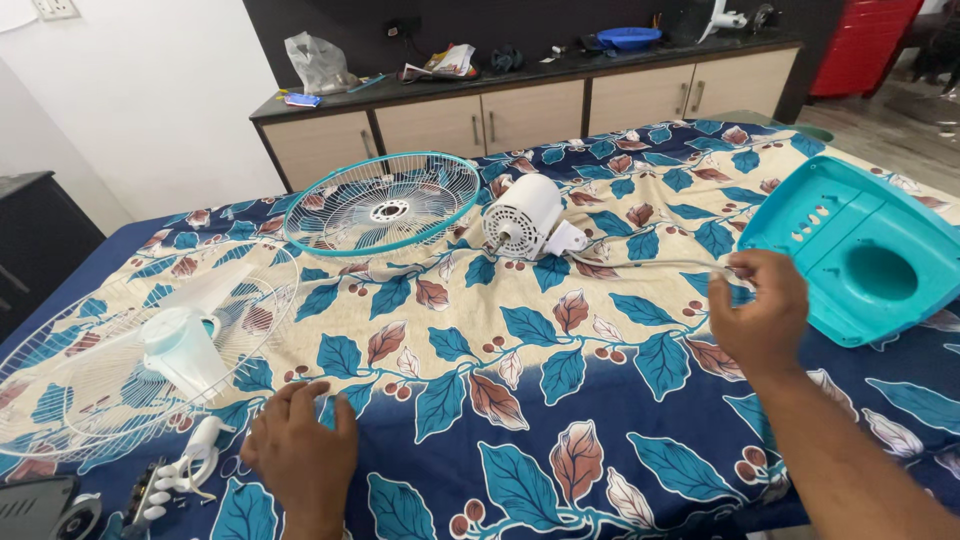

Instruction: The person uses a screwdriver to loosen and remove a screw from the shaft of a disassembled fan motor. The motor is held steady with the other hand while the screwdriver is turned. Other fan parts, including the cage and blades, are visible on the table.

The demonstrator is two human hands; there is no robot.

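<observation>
- The left hand lies flat, palm down, on the leaf-patterned cloth at the near edge, fingers spread; its grip is open and holds nothing.
- Just to its left sits a small cluster of parts — a white plastic piece and a dark push-button switch block with pale keys; nearest the corner is a dark, rounded object, too cut off to identify.
- Farther left, a white wire fan guard lies flat on the cloth, and a translucent pale-blue fan blade rests on top of it.
- The right hand is raised a little above the cloth on the right, fingers pinched around a thin white cord; the grip is nearly closed on it.
- That cord runs left across the cloth to a white fan motor, which lies on its side near the middle with its shaft pointing toward the viewer.
- Just right of the right hand, a teal plastic base cover lies tilted, with a round recess and a row of small slots.
- Behind the motor and to the left, a second guard with a teal rim lies flat.
- At the far side stands a cabinet with beige doors — its dark desk top carries a plastic bag, papers and a blue bowl.
</observation>
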